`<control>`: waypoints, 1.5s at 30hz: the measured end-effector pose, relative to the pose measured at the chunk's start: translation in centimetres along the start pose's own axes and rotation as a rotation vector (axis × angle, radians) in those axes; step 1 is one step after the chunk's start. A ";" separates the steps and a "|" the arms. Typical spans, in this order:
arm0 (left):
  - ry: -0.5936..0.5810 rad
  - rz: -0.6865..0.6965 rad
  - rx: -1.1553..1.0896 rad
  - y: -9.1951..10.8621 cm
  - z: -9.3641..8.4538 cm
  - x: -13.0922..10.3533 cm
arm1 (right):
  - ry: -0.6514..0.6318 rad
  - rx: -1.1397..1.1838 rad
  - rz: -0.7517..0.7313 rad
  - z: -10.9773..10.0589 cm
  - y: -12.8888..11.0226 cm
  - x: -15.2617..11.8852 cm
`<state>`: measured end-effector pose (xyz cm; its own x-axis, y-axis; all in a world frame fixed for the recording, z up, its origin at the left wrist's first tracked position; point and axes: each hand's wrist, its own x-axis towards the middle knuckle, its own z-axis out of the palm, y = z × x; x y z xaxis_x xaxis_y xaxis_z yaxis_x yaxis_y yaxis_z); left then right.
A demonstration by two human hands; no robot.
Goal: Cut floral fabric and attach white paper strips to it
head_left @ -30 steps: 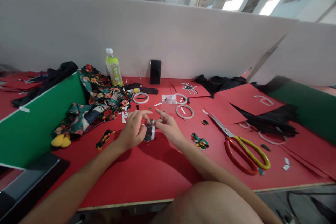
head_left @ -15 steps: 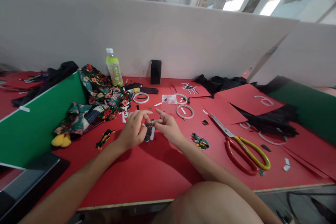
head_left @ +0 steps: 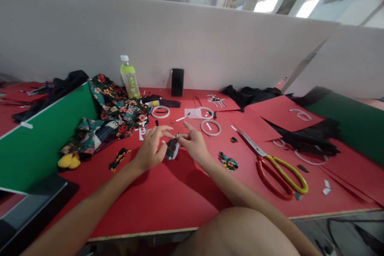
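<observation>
Between my hands, just above the red table, is a small dark piece of fabric [head_left: 171, 150] with a pale strip along its right edge. My right hand [head_left: 193, 142] pinches its upper right corner between thumb and fingertip, with the index finger stretched forward. My left hand [head_left: 153, 146] is at the fabric's left side, its fingers bent and the thumb close to the piece. A floral fabric scrap [head_left: 119, 159] lies left of my hands, and another floral scrap [head_left: 228, 161] lies to the right.
Large scissors [head_left: 276, 168] with red and yellow handles lie at right. White tape rings [head_left: 211, 127] and red paper sheets [head_left: 288, 113] are farther back. At left are bunched floral cloth [head_left: 120, 104], a doll [head_left: 99, 134] and a bottle [head_left: 130, 78]. A phone [head_left: 177, 83] leans on the partition.
The dark fabric has turned and shows more of its face, its pale strip now tilted. My right hand has shifted slightly right; my left hand stays nearly in place.
</observation>
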<state>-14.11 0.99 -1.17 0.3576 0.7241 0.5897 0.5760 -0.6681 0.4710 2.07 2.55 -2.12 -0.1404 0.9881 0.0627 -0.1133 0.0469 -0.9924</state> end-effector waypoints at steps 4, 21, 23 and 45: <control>0.015 -0.049 -0.082 0.0 0.1 0.0 | 0.014 0.008 0.013 0.0 -0.1 0.0; 0.116 -0.031 -0.085 0.0 0.0 -0.3 | 0.055 0.186 0.127 0.1 -0.9 -0.3; 0.102 -0.069 -0.115 0.0 -0.1 -0.2 | 0.043 0.205 0.135 0.1 -1.0 -0.3; -0.019 -0.101 -0.206 -0.2 -0.3 0.1 | -0.098 0.011 -0.027 0.0 0.2 -0.1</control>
<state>-14.41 1.18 -0.98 0.3208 0.7908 0.5213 0.4480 -0.6116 0.6521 2.03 2.46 -2.33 -0.2331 0.9673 0.1001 -0.1294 0.0712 -0.9890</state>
